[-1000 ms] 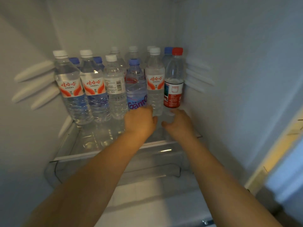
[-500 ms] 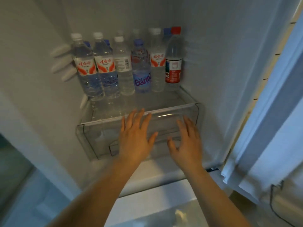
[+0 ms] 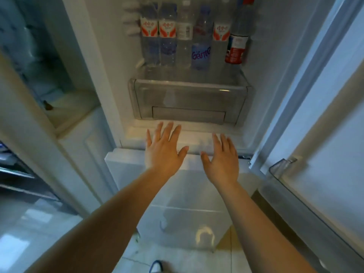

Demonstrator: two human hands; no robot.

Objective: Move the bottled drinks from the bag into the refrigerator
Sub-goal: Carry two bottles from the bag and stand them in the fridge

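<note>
While both arms reach toward the open refrigerator, the head camera shows the left hand and the right hand with fingers spread, palms down and holding nothing, hanging just in front of the compartment's lower edge, apart from every bottle. The bottled drinks stand upright and pressed close together in rows on the clear shelf over the transparent crisper drawer. This probably saves room and keeps them from tipping. A red-labelled bottle stands at the right end near the side wall, and a blue-labelled bottle stands near the middle. Packing seems nearly done on that shelf, judging by how full it looks. No bag can be made out with certainty. A blurred translucent container sits on the floor below, its contents unclear. The refrigerator door hangs open on the right, so access stays free.
</note>
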